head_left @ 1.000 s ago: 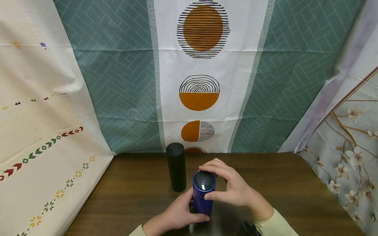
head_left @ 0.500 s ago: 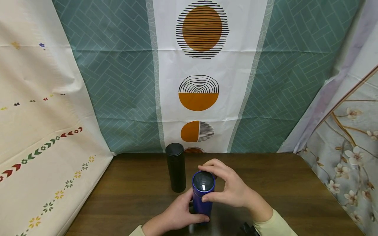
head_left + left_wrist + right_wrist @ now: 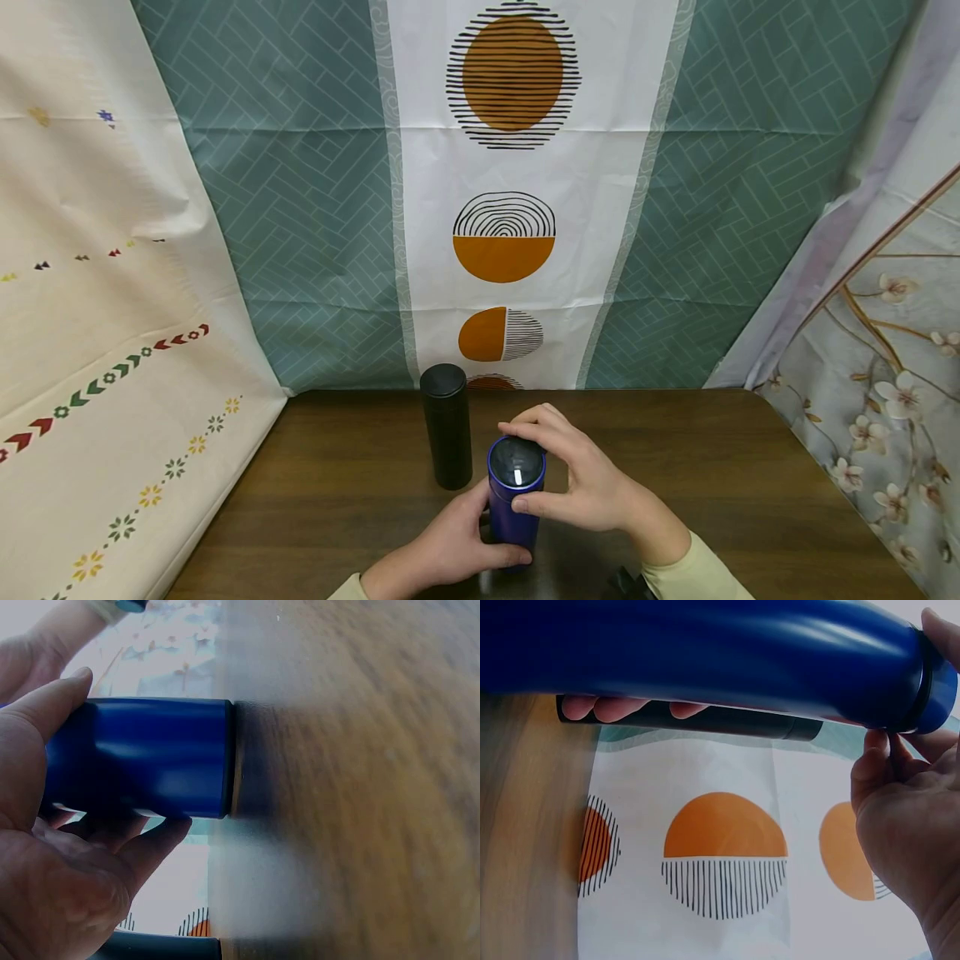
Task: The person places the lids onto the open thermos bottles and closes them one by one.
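Observation:
A blue thermos (image 3: 514, 527) with a glossy dark top stands upright on the table in the head view. My left hand (image 3: 467, 540) grips its lower body, thumb on the near side and fingers round the far side. At the top, my right hand (image 3: 583, 477) holds the cap (image 3: 939, 694) between thumb and fingers. The left wrist view shows the thermos body (image 3: 142, 757) lying sideways across the frame, its base at the wooden surface. Behind and to the left stands a black thermos (image 3: 448, 433), touched by neither hand.
The brown wooden table (image 3: 337, 467) ends at a teal and white patterned cloth (image 3: 330, 250). A cream embroidered cloth (image 3: 112, 400) borders the left, and a floral cloth (image 3: 885, 433) the right. A small black object (image 3: 630, 583) shows beside the right sleeve.
My right hand's thumb and fingers have shifted very slightly left round the cap. The left hand keeps its grip, and both thermoses stay in place.

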The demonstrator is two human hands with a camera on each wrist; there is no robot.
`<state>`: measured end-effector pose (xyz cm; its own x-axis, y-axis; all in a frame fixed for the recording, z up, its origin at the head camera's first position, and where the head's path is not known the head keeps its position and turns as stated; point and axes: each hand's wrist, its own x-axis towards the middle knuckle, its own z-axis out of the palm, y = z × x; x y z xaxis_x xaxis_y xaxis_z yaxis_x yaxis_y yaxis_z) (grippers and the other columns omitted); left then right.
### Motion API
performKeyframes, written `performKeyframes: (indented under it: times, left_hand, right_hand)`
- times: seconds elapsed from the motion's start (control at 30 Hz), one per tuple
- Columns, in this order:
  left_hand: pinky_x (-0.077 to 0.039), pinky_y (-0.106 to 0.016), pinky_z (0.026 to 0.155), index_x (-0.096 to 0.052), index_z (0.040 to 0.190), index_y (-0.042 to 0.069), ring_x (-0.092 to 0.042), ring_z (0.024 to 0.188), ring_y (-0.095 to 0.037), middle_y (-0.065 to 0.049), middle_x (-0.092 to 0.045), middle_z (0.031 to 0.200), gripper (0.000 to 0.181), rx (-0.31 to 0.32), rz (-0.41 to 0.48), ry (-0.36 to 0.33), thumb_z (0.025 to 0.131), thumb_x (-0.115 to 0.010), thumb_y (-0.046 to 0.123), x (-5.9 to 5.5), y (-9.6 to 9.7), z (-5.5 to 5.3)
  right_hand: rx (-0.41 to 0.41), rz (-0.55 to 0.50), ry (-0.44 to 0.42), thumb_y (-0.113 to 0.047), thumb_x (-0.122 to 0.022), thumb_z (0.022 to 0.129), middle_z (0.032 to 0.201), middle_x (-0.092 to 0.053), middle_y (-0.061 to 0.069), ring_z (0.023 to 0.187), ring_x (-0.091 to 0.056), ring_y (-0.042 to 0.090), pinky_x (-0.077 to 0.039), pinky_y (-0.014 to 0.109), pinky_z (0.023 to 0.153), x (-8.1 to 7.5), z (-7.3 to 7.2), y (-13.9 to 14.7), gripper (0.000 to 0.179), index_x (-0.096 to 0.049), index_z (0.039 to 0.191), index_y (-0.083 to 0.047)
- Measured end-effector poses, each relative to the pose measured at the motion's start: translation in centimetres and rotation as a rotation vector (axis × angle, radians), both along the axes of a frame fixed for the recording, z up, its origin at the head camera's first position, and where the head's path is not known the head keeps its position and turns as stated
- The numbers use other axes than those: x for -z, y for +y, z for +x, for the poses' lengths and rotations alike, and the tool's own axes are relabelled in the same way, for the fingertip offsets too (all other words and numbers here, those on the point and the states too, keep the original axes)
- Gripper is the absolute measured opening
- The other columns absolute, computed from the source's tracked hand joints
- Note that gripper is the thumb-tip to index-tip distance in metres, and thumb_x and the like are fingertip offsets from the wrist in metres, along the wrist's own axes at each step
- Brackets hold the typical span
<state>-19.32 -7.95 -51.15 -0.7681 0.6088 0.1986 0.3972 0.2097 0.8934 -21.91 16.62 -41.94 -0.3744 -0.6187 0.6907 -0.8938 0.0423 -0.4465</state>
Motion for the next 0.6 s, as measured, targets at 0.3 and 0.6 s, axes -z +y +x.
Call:
performKeyframes:
  times: [0.3,0.6]
  left_hand:
    - [-0.053,-0.038,0.112,-0.052,0.158,0.038,-0.066,0.132,-0.013,0.009,-0.066,0.148,0.076,-0.003,-0.001,0.004,0.094,-0.093,0.038,-0.09,-0.03,0.1]
    - [-0.053,-0.039,0.112,-0.051,0.158,0.038,-0.065,0.133,-0.014,0.008,-0.065,0.149,0.077,0.003,0.002,0.019,0.094,-0.093,0.037,-0.02,-0.02,0.09]
  right_hand:
    - [0.026,-0.016,-0.066,-0.017,-0.098,0.087,0.138,-0.064,0.009,0.125,-0.06,0.027,-0.054,0.038,0.107,-0.07,0.31,0.07,0.075,-0.063,0.153,-0.012]
    - [0.035,-0.016,-0.083,-0.02,-0.1,0.085,0.136,-0.064,0.006,0.121,-0.063,0.025,-0.055,0.034,0.104,-0.21,0.28,0.11,0.075,-0.064,0.15,-0.014]
